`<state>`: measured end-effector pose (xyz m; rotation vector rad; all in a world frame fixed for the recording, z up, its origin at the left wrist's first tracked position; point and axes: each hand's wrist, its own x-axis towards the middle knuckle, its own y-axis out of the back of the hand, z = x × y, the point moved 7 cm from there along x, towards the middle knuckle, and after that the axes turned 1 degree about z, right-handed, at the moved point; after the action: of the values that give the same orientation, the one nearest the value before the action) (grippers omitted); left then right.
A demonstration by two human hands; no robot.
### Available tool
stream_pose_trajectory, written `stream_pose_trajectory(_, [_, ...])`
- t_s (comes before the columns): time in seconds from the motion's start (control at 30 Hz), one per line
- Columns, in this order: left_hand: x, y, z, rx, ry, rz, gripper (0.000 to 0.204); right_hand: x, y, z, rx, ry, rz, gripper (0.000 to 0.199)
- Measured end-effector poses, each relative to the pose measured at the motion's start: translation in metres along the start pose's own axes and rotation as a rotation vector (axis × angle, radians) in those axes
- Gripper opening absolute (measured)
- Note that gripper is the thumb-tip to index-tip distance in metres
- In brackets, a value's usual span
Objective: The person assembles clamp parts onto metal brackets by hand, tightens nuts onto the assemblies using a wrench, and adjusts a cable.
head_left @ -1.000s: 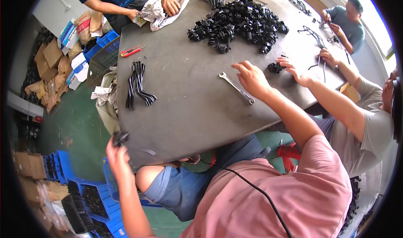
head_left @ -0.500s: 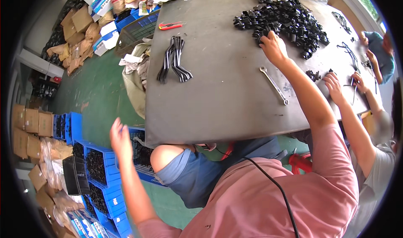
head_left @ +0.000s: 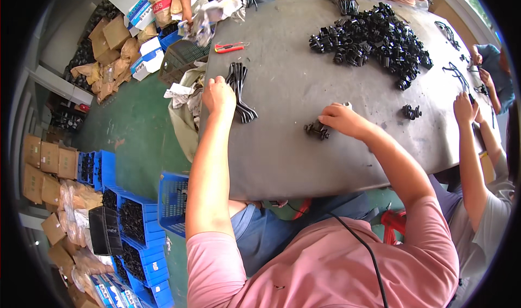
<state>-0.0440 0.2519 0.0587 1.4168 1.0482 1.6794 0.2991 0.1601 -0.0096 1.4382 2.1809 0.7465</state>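
The left arm reaches straight forward from the shoulder, forearm nearly upright in the view, and the left hand [head_left: 218, 94] rests knuckles-up at the near left edge of the grey surface [head_left: 282, 150]. Its fingers are curled down onto the bundle of black bent rods [head_left: 240, 91], touching the bundle's left side; whether they actually grip a rod cannot be told.

The right arm comes in from the lower right, elbow bent, and the right hand [head_left: 342, 119] lies palm-down on the surface. Its fingers point left and pinch a small black clamp part [head_left: 316, 129], which sits on the surface right at the fingertips.

Another small black part [head_left: 411, 111] lies apart, beyond the right wrist. Further beyond the fingers is a large heap of black parts [head_left: 374, 39], and red-handled pliers [head_left: 230, 47] lie past the rod bundle. A co-worker's hand [head_left: 464, 107] rests at the right edge.
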Motion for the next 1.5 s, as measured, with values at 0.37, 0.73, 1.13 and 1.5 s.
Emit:
stream_pose_trajectory(0.37, [0.02,0.007,0.0,-0.115,0.007,-0.049,0.024,-0.027,0.053,0.026,-0.538,0.118,0.573,0.028])
stream_pose_trajectory(0.73, [-0.116,0.048,0.056,-0.951,0.062,-0.425,0.024,-0.025,-0.009,-0.029,-0.136,0.291,0.223,0.058])
stream_pose_trajectory(1.13, [-0.166,0.068,0.142,-0.557,-0.694,-0.101,0.071,-0.035,-0.001,-0.014,-0.414,0.276,0.455,0.021])
stream_pose_trajectory(1.5, [-0.166,0.007,0.163,-0.686,-0.517,-0.141,0.02,-0.038,-0.01,-0.007,0.055,0.214,0.281,0.015])
